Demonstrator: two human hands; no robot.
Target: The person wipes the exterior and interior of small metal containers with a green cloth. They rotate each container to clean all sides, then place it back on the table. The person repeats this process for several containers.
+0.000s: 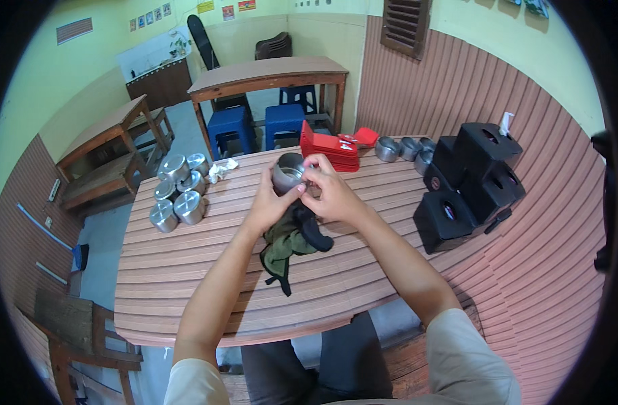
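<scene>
A stainless-steel cup [288, 172] is tilted above the table, its open mouth turned toward me. My left hand [273, 195] wraps its left side and underside. At the cup's right rim, the fingers and thumb of my right hand [329, 190] are pinched together; whether something small is between them is hidden. Just below both hands a crumpled green cloth [288, 248] with black edging lies on the wood-patterned table [202, 283]. Its dark upper part reaches under the cup.
Several metal canisters [190, 205] stand stacked at left beside crumpled white tissue [220, 172]. Red number plates [331, 149] are piled behind my hands. More metal cups [388, 149] and black tissue boxes [445, 217] line the right. Blue stools [230, 131] stand beyond the table.
</scene>
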